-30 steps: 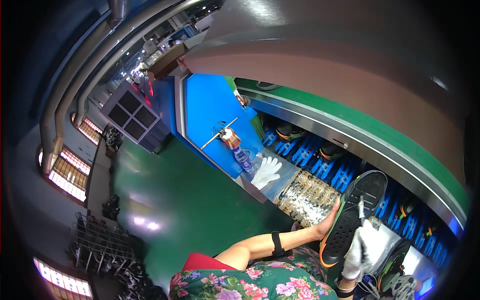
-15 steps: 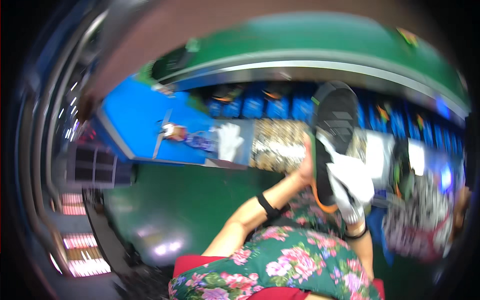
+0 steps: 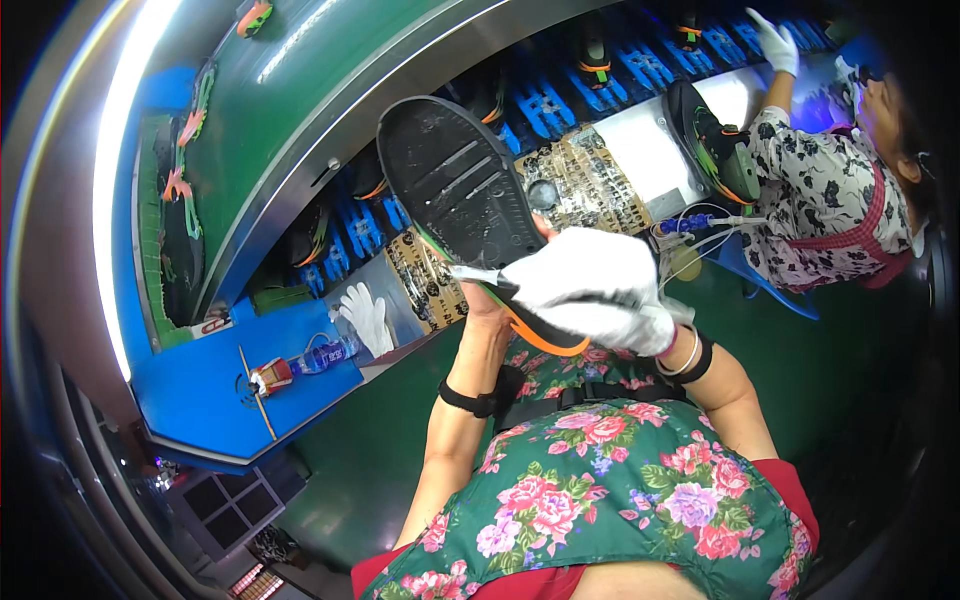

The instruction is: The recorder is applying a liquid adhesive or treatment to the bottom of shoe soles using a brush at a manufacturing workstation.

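A black shoe (image 3: 455, 185) with an orange heel edge is held up in front of me, its grooved bottom facing the camera. My bare left hand (image 3: 484, 303) is closed round it from beneath, with fingertips showing at the far edge. In a white glove, my right hand (image 3: 590, 285) grips a small brush (image 3: 492, 278), whose dark handle runs into the fist. The brush's pale tip lies against the shoe's left edge near the middle. Part of the heel is hidden behind the glove.
Beyond the shoe runs a conveyor of blue racks (image 3: 545, 108) carrying shoes. A tape-covered cardboard ledge (image 3: 590, 180) fronts it. At left, a white glove (image 3: 366, 318) lies beside a blue bottle (image 3: 325, 355) and blue table (image 3: 190, 395). A co-worker (image 3: 800, 170) sits at right near another shoe (image 3: 705, 145).
The view has swung round and sharpened. The shoe has tilted leftward in my left hand. My right hand now lies across the shoe's lower part, and the brush shows.
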Available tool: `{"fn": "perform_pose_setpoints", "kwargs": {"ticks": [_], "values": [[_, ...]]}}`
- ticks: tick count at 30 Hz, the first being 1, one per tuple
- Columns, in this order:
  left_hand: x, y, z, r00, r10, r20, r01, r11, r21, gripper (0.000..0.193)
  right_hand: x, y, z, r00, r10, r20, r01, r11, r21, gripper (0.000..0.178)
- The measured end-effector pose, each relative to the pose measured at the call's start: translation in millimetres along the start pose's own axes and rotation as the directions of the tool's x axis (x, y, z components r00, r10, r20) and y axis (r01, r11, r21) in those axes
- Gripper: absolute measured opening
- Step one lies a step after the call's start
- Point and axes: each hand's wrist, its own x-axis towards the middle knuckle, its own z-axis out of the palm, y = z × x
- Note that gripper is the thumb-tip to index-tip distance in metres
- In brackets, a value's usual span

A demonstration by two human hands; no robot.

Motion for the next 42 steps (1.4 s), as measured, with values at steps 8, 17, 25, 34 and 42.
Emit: {"fn": "perform_pose_setpoints", "kwargs": {"ticks": [8, 17, 25, 34, 42], "values": [[17.1, 11.0, 6.4, 0.978, -0.170, 0.123, 0.192, 0.961, -0.197, 0.107, 5.4, -2.6, 5.7, 0.986, -0.159, 0.051, 0.167, 0.954, -0.250, 0.030], [31.3, 11.5, -5.6, 0.976, -0.179, 0.121, 0.205, 0.947, -0.249, 0.119, -3.2, 19.3, -1.9, 0.985, -0.166, 0.050, 0.173, 0.953, -0.250, 0.026], [32.4, 12.8, 7.2, 0.992, 0.021, -0.128, -0.032, 0.996, -0.085, 0.129, -0.6, 27.1, -26.0, 0.992, -0.008, -0.125, -0.003, 0.996, -0.090, 0.023], [28.6, 9.0, 15.1, 0.993, 0.047, -0.108, -0.054, 0.996, -0.066, 0.120, -1.0, 16.9, -23.8, 0.988, -0.060, -0.146, 0.042, 0.992, -0.119, 0.026], [28.3, -1.5, 19.9, 0.979, 0.167, -0.118, -0.159, 0.985, 0.072, 0.094, -3.5, 24.0, -30.2, 0.988, -0.061, -0.141, 0.040, 0.988, -0.147, 0.033]]}}
